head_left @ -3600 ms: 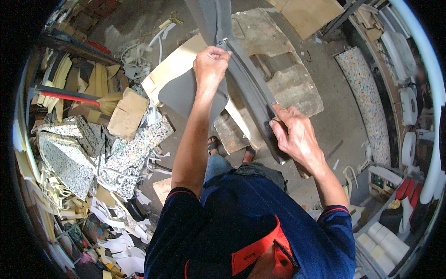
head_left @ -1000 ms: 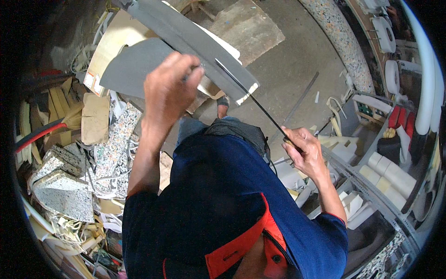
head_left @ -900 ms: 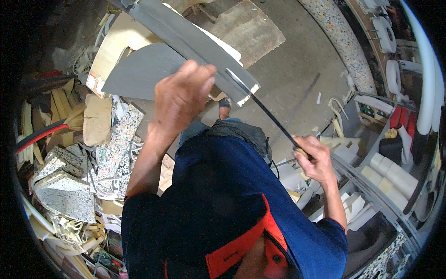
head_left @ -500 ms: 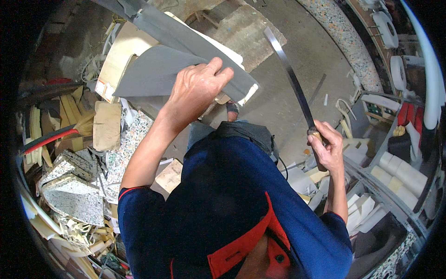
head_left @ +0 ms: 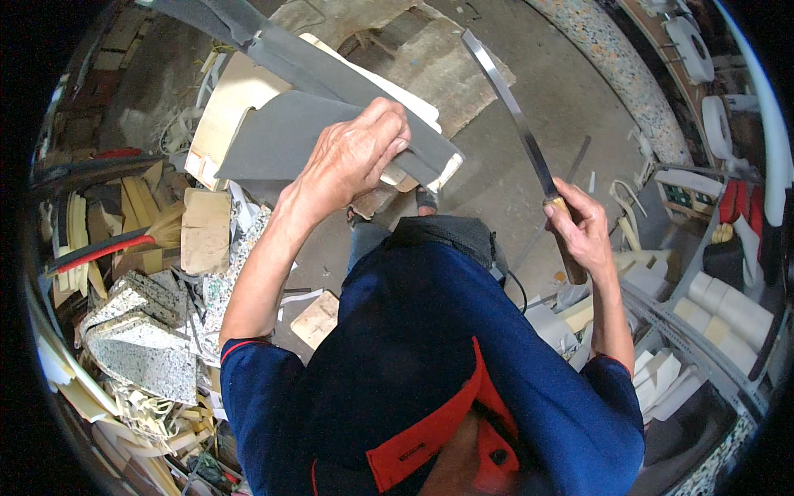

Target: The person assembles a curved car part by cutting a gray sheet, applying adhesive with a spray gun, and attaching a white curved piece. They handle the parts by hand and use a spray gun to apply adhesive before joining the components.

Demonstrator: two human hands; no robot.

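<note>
Could nick left hand (head_left: pixel 357 153), clamped on grey sheet (head_left: pixel 277 136), by careless swing of knife (head_left: pixel 522 124) gripped in right hand (head_left: pixel 585 229).

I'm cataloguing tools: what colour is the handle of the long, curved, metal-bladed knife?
The handle is brown, lighter near the blade; best seen in the head view.

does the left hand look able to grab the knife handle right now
Probably not: the right hand is wrapped around the wooden knife handle, leaving mainly its lower end exposed; the left hand is over the grey sheet.
</note>
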